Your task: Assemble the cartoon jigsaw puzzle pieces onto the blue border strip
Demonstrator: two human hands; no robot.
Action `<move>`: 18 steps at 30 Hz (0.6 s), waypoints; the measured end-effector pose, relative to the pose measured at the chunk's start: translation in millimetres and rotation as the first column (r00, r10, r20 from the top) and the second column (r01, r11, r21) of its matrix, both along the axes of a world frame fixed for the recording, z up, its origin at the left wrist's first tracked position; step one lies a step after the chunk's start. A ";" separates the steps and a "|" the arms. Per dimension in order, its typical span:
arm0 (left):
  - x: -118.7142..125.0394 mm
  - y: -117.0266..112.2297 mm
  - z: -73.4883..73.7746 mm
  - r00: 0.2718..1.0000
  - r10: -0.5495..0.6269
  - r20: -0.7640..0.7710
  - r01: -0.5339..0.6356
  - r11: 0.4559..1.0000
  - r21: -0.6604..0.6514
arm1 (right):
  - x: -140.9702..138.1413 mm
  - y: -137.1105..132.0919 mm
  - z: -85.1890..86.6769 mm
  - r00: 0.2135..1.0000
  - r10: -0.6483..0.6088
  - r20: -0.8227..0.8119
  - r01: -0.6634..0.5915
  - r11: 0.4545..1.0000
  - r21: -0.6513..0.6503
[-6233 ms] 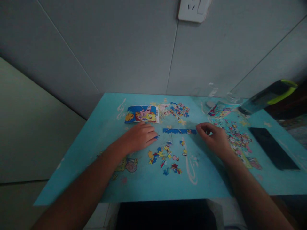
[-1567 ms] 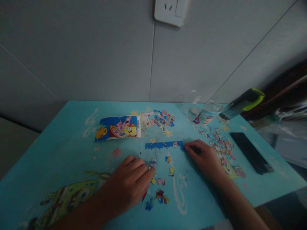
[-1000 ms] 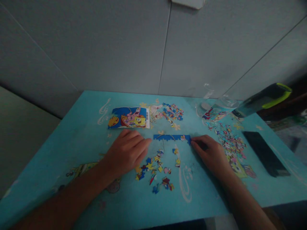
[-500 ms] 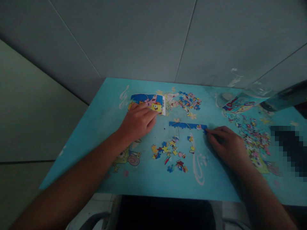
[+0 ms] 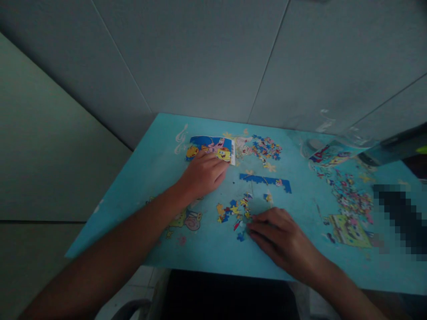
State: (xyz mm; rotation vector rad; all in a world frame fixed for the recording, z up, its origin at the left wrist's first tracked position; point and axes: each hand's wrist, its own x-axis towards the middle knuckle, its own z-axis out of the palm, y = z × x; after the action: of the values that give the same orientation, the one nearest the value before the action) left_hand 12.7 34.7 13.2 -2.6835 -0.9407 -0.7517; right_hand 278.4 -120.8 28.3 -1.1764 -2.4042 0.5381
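Note:
My left hand lies at the lower edge of a printed picture card with cartoon figures, its bent fingers on the card and the thumb tucked beside them. My right hand reaches over loose jigsaw pieces, fingers stretched out and slightly apart, the tips touching pieces at the pile's right side. It covers some of them. Above this hand lies a joined blue jigsaw strip, with a short part turning down at its right end. A single piece sits under the strip.
Another heap of pieces lies right of the card. A larger heap spreads on the right, near a clear plastic tub with a printed label. The blue table meets a grey wall at the back.
My right hand has let go at the strip's right end and moved left and down to the loose pieces. My left hand stays at the card. The view has shifted slightly.

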 end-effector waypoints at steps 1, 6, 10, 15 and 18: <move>-0.1 0.2 -0.5 1.000 0.002 0.003 -0.002 1.000 0.001 | -5.9 -2.4 0.9 1.000 0.012 0.014 -0.012 1.000 -0.013; -0.2 0.0 -1.5 1.000 -0.003 -0.001 0.003 1.000 0.001 | -16.1 -2.3 4.9 0.997 0.029 0.067 -0.025 0.998 -0.057; 0.4 -0.9 -0.8 1.000 -0.005 -0.014 0.005 1.000 0.003 | -16.7 -1.8 8.3 0.999 0.017 0.046 -0.012 0.995 -0.101; 3.4 -3.9 0.9 1.000 -0.012 -0.025 0.012 1.000 -0.020 | -20.0 8.0 13.0 0.986 -0.090 -0.139 0.038 0.940 -0.338; 6.7 -7.1 0.0 0.999 -0.019 -0.042 0.017 0.999 -0.043 | -21.8 34.0 10.8 0.904 -0.358 -0.232 0.203 0.840 -0.504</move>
State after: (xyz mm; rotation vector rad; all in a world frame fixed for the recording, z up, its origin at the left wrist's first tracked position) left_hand 19.3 27.6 13.2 -2.7367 -0.9337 -0.6829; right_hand 256.6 -86.7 39.1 -1.4774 -1.8245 1.1594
